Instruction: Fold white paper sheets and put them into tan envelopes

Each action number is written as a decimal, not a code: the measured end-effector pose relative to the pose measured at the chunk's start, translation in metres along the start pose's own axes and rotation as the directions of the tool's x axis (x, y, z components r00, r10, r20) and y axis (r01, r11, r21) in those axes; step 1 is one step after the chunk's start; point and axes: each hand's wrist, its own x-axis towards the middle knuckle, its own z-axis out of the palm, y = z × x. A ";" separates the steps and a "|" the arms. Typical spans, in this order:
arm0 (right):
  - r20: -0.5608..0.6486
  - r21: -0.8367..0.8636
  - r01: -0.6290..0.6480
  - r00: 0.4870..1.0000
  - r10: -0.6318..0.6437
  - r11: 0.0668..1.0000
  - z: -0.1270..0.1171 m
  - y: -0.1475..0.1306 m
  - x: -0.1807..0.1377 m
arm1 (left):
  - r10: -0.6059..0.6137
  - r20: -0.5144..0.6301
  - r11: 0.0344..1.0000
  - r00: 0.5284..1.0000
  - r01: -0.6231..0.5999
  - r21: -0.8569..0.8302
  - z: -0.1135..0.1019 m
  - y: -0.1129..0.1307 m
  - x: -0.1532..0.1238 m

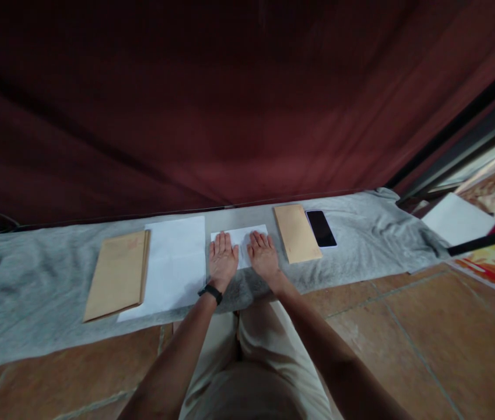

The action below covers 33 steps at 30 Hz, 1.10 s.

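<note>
A small white sheet of paper [242,238], possibly folded, lies on the grey cloth in front of me. My left hand [223,256] rests flat on its left part, fingers stretched out and pointing away from me. On its right part my right hand [263,254] lies flat too, palm down. Between the hands a strip of the paper shows. Left of them are larger white sheets [177,256], partly under a stack of brown envelopes [118,271]. Close to my right hand is another brown envelope or stack of them [297,233].
A phone [321,228] with a dark screen lies right of the nearer envelope. Grey cloth [361,233] covers the long narrow surface. Behind it hangs a dark red curtain [238,116]. At the far right are a dark frame, a white sheet [459,220] and colourful printed material [492,262].
</note>
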 end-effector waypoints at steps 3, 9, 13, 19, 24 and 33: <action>0.043 0.034 0.057 0.997 -0.058 0.998 0.005 -0.011 0.013 | -0.002 0.019 1.000 1.000 0.002 0.008 -0.002 0.001 0.001; 0.044 0.000 0.104 0.994 -0.104 0.995 0.017 -0.012 0.017 | -0.005 0.052 1.000 0.999 0.004 0.019 -0.004 0.001 0.000; 0.021 -0.034 0.100 0.995 -0.099 0.994 0.018 -0.001 0.012 | -0.010 0.039 1.000 0.999 0.010 0.007 -0.002 0.001 0.000; -0.037 -0.075 0.021 0.999 -0.023 0.997 0.013 0.012 0.004 | -0.003 0.012 1.000 1.000 0.003 -0.010 0.001 -0.001 0.000; -0.089 -0.069 -0.012 0.996 0.005 0.998 0.013 0.021 -0.009 | -0.016 -0.001 1.000 1.000 0.016 -0.009 0.002 -0.001 0.001; -0.126 -0.075 -0.026 0.992 0.016 0.997 0.012 0.026 -0.020 | -0.032 -0.057 0.999 0.998 0.031 -0.025 0.000 0.000 -0.006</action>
